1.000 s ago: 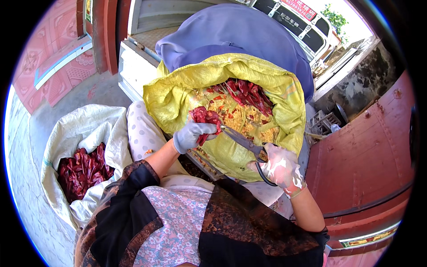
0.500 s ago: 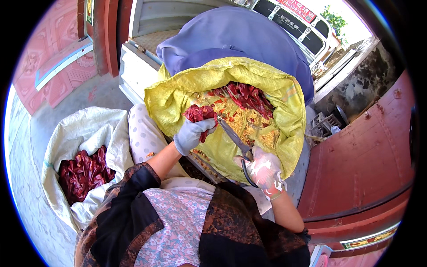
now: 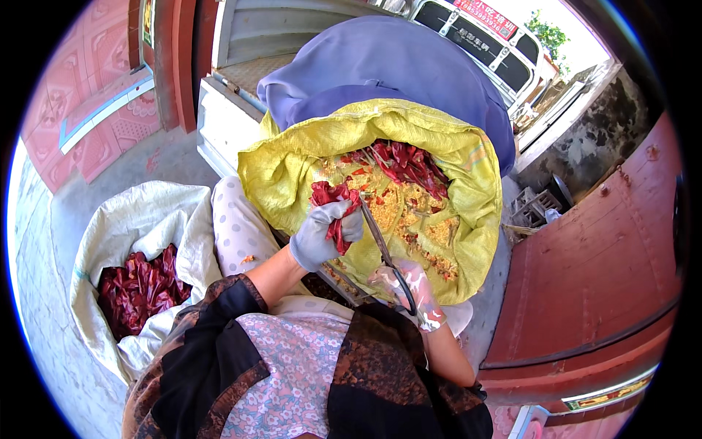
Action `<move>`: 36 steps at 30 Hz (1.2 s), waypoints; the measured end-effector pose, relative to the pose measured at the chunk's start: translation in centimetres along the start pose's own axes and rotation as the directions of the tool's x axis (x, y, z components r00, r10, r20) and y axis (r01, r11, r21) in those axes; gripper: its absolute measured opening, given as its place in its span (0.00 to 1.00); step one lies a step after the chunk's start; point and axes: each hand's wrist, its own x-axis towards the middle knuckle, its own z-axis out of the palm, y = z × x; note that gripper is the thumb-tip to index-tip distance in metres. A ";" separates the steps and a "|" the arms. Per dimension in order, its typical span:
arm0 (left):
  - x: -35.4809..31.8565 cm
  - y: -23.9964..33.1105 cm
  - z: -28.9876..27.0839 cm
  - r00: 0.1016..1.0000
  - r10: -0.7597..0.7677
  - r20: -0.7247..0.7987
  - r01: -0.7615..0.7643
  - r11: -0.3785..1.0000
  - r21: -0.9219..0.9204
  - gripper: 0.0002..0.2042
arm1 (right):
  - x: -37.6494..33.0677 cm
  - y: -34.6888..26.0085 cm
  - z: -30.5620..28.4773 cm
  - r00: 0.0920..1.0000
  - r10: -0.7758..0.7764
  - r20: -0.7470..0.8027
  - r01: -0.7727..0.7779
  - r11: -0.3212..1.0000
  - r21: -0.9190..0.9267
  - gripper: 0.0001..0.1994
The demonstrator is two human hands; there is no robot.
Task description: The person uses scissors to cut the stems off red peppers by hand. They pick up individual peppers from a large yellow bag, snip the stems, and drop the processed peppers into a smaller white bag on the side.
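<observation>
In a grey glove, my left hand (image 3: pixel 322 235) is closed around a bunch of dried red chili peppers (image 3: pixel 330 194). My right hand (image 3: pixel 411 287), in a pink-and-white camouflage glove, grips dark scissors (image 3: pixel 379 233) by the handles. Their blades point up and away, with the tips close beside the bunch; contact is hard to make out. Both hands are over the near part of a yellow woven sack (image 3: pixel 281 157), its mouth spread wide. Inside it lie yellow seeds (image 3: pixel 395 207) with red bits, and a heap of dried chilies (image 3: pixel 409 164) at the far side.
A white woven sack (image 3: pixel 110 230) at my left holds more dried red chilies (image 3: pixel 142 287). Blue-purple cloth (image 3: pixel 387 62) bulges behind the yellow sack. A white vehicle (image 3: pixel 468 36) stands beyond it. Along my right runs a red metal panel (image 3: pixel 578 263); small crates (image 3: pixel 532 207) sit beside it.
My right hand has moved left and toward me, and the scissors now point more steeply away. My left hand has come slightly nearer to me, still holding the chilies.
</observation>
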 end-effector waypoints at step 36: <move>-1.8 -1.1 -1.0 0.935 -0.242 0.259 0.288 0.945 -0.155 0.18 | -0.8 -9.9 2.3 0.975 -0.212 0.063 0.018 -0.208 -0.978 0.33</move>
